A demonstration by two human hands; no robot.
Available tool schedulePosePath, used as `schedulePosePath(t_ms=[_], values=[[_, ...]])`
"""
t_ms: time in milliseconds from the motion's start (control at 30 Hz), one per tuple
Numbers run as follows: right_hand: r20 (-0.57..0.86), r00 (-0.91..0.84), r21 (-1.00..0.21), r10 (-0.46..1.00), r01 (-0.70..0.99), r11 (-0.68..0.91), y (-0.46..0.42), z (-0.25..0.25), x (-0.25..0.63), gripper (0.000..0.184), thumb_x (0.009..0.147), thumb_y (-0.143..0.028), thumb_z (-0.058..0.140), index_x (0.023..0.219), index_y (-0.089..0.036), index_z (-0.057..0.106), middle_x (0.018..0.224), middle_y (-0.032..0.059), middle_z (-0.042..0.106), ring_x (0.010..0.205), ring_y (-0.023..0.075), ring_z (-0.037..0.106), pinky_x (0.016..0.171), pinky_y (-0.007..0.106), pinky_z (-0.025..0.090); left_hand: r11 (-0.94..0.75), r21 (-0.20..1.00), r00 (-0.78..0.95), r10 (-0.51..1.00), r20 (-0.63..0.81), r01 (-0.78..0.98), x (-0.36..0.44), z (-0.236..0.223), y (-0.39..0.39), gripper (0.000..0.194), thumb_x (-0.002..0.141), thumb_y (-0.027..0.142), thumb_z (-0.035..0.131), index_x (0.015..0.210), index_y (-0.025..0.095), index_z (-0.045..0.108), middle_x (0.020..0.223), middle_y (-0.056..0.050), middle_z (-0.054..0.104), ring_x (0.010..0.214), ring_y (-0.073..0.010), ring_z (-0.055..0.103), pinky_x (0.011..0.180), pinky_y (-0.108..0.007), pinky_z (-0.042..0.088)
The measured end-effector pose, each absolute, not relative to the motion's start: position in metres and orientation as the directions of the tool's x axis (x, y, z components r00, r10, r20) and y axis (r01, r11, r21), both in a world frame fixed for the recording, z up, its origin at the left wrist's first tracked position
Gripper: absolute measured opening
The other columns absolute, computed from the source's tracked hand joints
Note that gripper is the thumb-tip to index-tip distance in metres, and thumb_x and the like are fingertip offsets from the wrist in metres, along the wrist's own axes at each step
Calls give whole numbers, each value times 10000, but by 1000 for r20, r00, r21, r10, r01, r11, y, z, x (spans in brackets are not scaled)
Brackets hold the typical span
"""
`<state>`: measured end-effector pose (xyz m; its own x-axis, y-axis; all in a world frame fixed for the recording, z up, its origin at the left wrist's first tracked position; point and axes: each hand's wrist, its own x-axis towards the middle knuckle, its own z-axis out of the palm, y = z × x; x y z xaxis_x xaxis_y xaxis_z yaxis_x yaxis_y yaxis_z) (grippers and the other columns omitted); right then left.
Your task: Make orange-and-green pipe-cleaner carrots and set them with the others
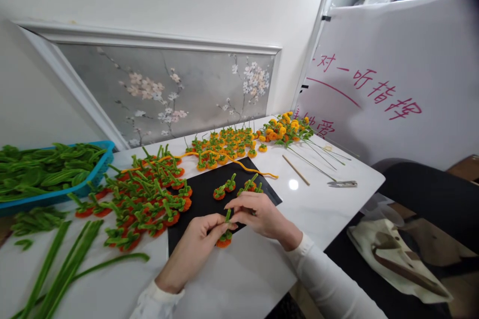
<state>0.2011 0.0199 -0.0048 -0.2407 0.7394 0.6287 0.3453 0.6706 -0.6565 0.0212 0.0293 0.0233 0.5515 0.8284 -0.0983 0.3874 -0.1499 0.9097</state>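
My left hand (196,249) pinches a small orange pipe-cleaner fruit (224,240) with a green top, holding it over the near edge of a black mat (202,194). My right hand (258,214) is closed on the fruit's upright green stem (228,216). Three finished orange pieces (235,187) lie on the mat just beyond my fingers. A big heap of similar orange-and-green pieces (145,199) lies to the left of the mat.
A blue basket (95,174) of green pipe-cleaner leaves stands at the far left. Long green pipe cleaners (63,269) lie at the near left. Yellow-orange flowers on stems (284,132), a wooden stick (295,169) and small snips (342,184) lie towards the right. A lettered white board (392,89) stands alongside.
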Motion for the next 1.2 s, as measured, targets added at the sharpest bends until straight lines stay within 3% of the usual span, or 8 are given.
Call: schedulePosePath(t_ms=[133, 267, 500, 833, 1067, 1200], values=[[561, -252, -714, 788, 333, 615, 20, -2, 202, 143, 855, -245, 599, 937, -160, 681, 721, 26, 631, 634, 107, 572, 589, 196, 461, -175, 899, 584, 805, -105, 402, 21, 24, 29, 297, 837, 370, 496, 676, 156, 624, 618, 17, 526, 611, -140, 449, 565, -217, 338], [573, -260, -723, 777, 286, 629, 20, 0, 202, 202, 870, -284, 576, 759, -151, 680, 725, 42, 622, 649, 112, 576, 598, 205, 469, -182, 894, 615, 779, -124, 410, 22, 26, 28, 312, 862, 385, 468, 738, 159, 644, 635, 12, 536, 616, -142, 458, 565, -219, 347], [611, -226, -698, 759, 299, 651, 20, -2, 199, 227, 885, -270, 540, 734, -154, 663, 720, 52, 624, 652, 120, 569, 598, 220, 470, -39, 936, 498, 854, -150, 349, 28, 24, 27, 201, 762, 341, 621, 749, 144, 658, 646, 10, 567, 588, -123, 446, 542, -215, 355], [633, -272, -632, 724, 358, 687, 22, -7, 203, 152, 876, -229, 569, 952, -149, 673, 815, 60, 643, 718, 127, 596, 674, 224, 497, -150, 895, 465, 883, -70, 420, 18, 20, 30, 260, 810, 370, 569, 675, 159, 639, 647, 0, 596, 588, -130, 470, 544, -221, 357], [660, -257, -601, 706, 383, 702, 23, -10, 204, 137, 878, -222, 560, 900, -157, 679, 818, 60, 652, 734, 137, 601, 692, 237, 504, -224, 847, 488, 872, -47, 482, 20, 23, 30, 294, 844, 348, 501, 654, 160, 623, 639, 2, 602, 570, -125, 459, 538, -218, 334], [641, -250, -615, 726, 398, 681, 22, -10, 204, 154, 871, -192, 562, 971, -152, 673, 785, 44, 635, 702, 125, 587, 665, 224, 498, -208, 845, 500, 862, -79, 492, 20, 23, 29, 331, 855, 379, 478, 646, 158, 606, 578, 26, 525, 517, -109, 397, 494, -212, 282]])
